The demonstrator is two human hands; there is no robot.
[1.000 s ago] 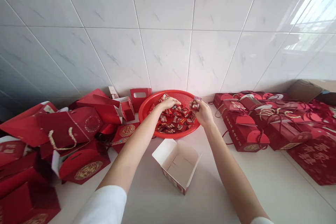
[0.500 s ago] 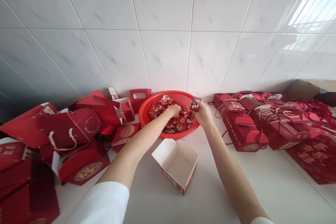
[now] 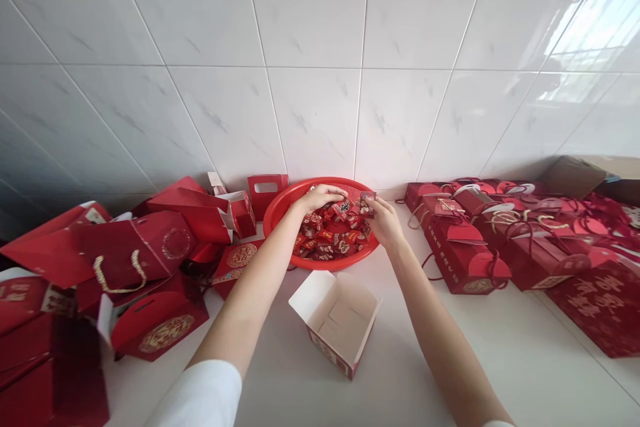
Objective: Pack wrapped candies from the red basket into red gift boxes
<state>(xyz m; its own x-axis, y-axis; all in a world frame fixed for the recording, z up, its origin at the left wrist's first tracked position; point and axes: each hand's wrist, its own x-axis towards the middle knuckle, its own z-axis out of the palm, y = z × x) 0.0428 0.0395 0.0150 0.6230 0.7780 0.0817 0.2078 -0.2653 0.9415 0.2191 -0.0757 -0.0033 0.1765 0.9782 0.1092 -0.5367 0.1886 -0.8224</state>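
Observation:
A red plastic basket (image 3: 273, 235) stands against the tiled wall, with many red wrapped candies (image 3: 326, 250) inside. Over its back left part is my left hand (image 3: 323, 197), its fingers closed on a wrapped candy (image 3: 343, 207). My right hand (image 3: 384, 215), at the basket's right rim, pinches a dark red packet (image 3: 368, 203). The two hands are close together but apart. In front of the basket sits an open box (image 3: 343, 323), white inside and red outside, with nothing in it.
Red gift boxes (image 3: 165, 323) lie in a pile on the left, some with rope handles. Rows of closed red boxes (image 3: 463, 253) fill the right side. A brown cardboard box (image 3: 575, 175) stands at the far right. The white tiled wall (image 3: 310, 113) bounds the back.
My left hand has risen from among the candies toward the basket's back and now holds a candy. My right hand has stayed near the right rim with its packet.

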